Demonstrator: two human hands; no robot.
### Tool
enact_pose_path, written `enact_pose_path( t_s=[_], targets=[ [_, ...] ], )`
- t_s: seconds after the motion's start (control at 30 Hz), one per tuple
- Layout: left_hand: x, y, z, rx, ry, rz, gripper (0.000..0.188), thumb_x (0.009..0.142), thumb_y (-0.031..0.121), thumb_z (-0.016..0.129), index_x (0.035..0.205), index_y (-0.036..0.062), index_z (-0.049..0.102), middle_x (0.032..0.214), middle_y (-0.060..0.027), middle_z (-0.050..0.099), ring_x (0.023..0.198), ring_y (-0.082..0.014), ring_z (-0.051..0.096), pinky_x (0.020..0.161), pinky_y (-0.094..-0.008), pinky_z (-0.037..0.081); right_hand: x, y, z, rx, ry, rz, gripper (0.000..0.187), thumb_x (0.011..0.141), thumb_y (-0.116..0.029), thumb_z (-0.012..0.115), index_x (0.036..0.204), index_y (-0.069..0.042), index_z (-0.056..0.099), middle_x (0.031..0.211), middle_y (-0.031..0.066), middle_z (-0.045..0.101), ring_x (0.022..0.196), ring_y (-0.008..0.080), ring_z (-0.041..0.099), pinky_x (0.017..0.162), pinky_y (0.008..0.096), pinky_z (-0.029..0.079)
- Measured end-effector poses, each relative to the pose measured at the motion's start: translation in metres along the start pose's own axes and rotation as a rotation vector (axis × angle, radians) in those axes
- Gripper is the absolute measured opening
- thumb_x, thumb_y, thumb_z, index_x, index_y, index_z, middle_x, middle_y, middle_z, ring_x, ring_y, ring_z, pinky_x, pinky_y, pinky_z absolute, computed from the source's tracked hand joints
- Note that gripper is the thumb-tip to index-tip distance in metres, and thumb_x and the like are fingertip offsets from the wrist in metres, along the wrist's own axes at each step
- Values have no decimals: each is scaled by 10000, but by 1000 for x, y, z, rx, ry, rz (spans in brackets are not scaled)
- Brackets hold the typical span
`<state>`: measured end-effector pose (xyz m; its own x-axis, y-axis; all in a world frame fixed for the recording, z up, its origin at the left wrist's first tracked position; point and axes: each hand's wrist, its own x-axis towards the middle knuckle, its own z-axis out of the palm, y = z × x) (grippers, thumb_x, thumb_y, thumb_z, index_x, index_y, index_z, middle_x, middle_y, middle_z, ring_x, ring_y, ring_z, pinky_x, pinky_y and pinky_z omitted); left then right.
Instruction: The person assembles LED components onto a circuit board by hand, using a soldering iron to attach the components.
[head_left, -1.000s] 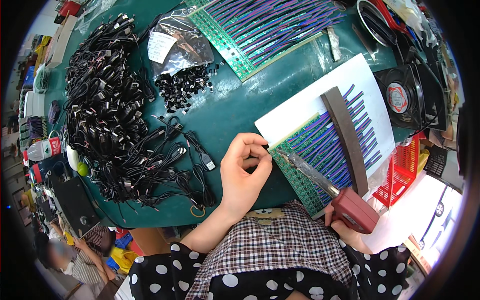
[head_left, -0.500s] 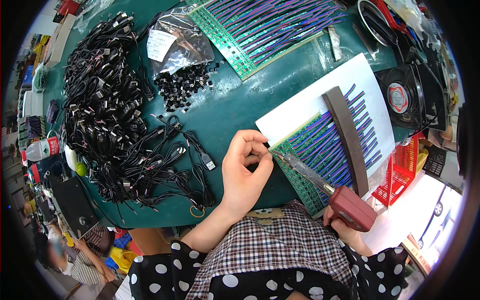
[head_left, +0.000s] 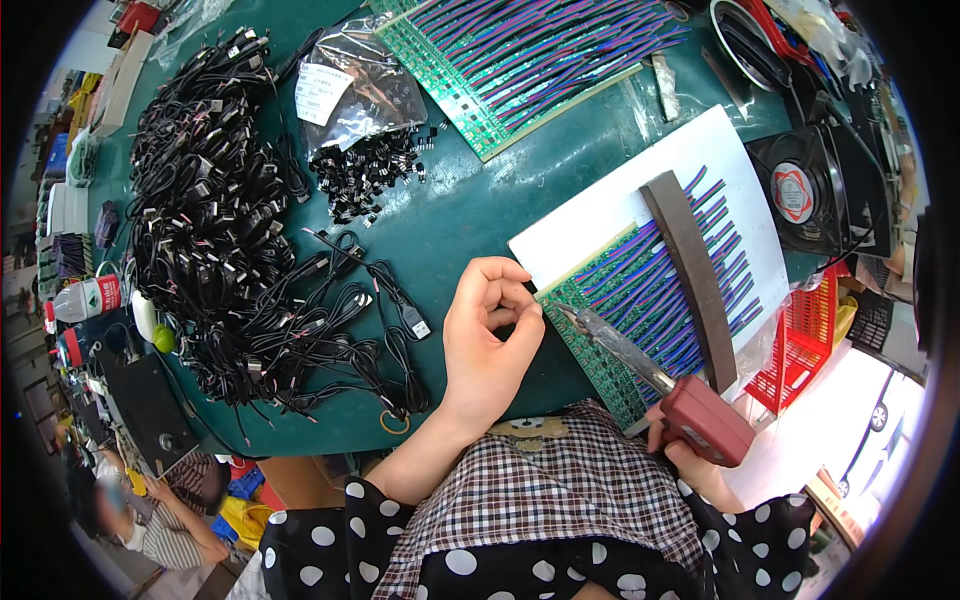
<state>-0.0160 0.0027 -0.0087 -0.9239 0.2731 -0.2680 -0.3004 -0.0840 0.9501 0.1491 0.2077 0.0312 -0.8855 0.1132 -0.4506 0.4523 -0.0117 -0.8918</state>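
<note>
Here, the left hand [head_left: 488, 335] is seen resting on the green desk [head_left: 470, 215], its fingers curled inward and the thumb and forefinger brought together in a pinch just beside the near corner of a green circuit board [head_left: 640, 320]; whether something small is caught between the fingertips cannot be told. The right hand [head_left: 690, 455] is mostly hidden, closed around the red handle of a soldering iron [head_left: 660, 385], whose dark metal shaft is angled up and to the left so that its tip meets the left edge of the board, close to the pinched fingers. The board is laid on a white sheet [head_left: 640, 190] at the right of the desk, and rows of purple and blue wires [head_left: 690, 270] are fanned across it. A dark curved bar [head_left: 690, 270] is laid over those wires, running from the far edge of the board toward the near one. To the left, a large heap of black cables [head_left: 210, 230] is spread over the desk, and a small pile of black parts [head_left: 370, 175] is spilled beside a clear plastic bag [head_left: 350, 90]. A second wired board [head_left: 530, 50] is placed at the far edge. A black fan [head_left: 800, 190] is stood to the right, with a red basket [head_left: 810, 330] near it.
</note>
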Motion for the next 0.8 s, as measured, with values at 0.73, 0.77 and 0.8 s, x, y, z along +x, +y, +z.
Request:
enact_pose_path(
  t_s=[0.73, 0.77, 0.8],
  targets=[
    [-15, 21, -19, 1046, 123, 165, 359, 668, 1, 700, 996, 35, 559, 849, -84, 521, 833, -250, 525, 737, -340, 429, -12, 32, -4, -430, 55, -96, 451, 630, -50, 730, 1045, 41, 579, 888, 110, 639, 652, 191, 629, 585, 270, 491],
    [-14, 22, -21, 1044, 121, 165, 359, 668, 1, 700, 996, 35, 559, 849, -84, 521, 833, -250, 525, 737, -340, 429, -10, 22, -3, -431, 57, -95, 451, 630, -50, 730, 1045, 41, 579, 888, 110, 639, 652, 191, 629, 585, 270, 491],
    [-15, 23, -23, 1061, 100, 164, 362, 664, 1, 705, 993, 32, 557, 852, -86, 522, 839, -250, 526, 739, -340, 430, -6, 7, 1, -106, 45, -21, 468, 657, -101, 751, 1056, 50, 558, 881, 106, 636, 641, 173, 617, 573, 263, 483]
  ],
)
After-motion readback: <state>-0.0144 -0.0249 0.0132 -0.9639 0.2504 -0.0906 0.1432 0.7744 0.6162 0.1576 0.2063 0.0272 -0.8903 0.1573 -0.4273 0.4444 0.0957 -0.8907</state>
